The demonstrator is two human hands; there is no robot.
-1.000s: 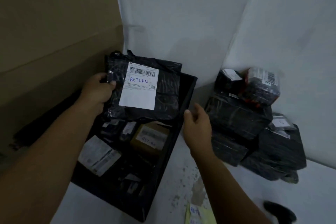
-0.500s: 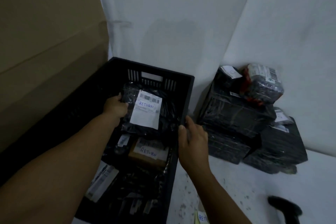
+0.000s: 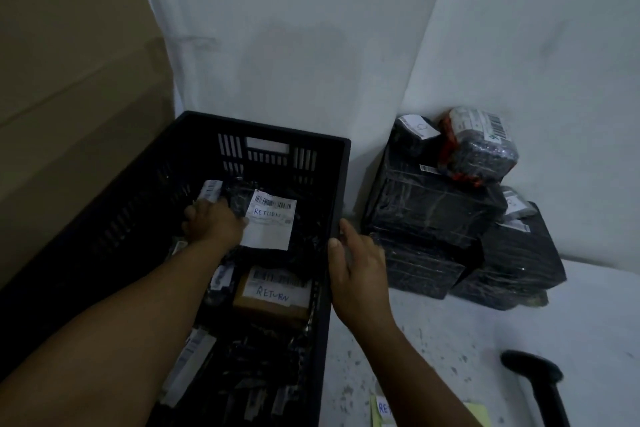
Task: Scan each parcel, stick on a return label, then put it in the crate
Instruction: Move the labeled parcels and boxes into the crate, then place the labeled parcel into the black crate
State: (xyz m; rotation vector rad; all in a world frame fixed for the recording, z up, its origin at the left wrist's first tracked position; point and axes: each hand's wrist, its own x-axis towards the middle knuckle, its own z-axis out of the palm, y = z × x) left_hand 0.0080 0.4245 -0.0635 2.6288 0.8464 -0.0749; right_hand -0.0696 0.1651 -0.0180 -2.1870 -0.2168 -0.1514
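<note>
Reaching into the black slatted plastic crate (image 3: 332, 184), the left hand (image 3: 214, 225) is laid on the black plastic-wrapped parcel (image 3: 273, 246), its fingers curled over the parcel's left edge so that the wrapping is gripped. The parcel is seen lying inside the crate, toward its far end, on top of other wrapped packets. A white paper label with a barcode and the handwritten word RETURN (image 3: 268, 224) is stuck on the parcel, directly right of the left hand and partly touched by it. Nearer than that hand, a brown cardboard box marked RETURN (image 3: 272, 298) lies in the crate as well.

The right hand (image 3: 358, 274) is held at the crate's right rim, fingers straight and loosely together, thumb against the rim's inner side; nothing is grasped. Well to the right of it, a stack of black film-wrapped parcels (image 3: 440, 215) is piled against the white wall on the white speckled bench (image 3: 485, 333), with a red-and-clear bubble-wrapped packet (image 3: 481, 149) on top. Below and right of the right forearm, a black handheld scanner (image 3: 536, 374) is seen, and yellow sticky labels (image 3: 384, 409) are partly hidden under that forearm.
</note>
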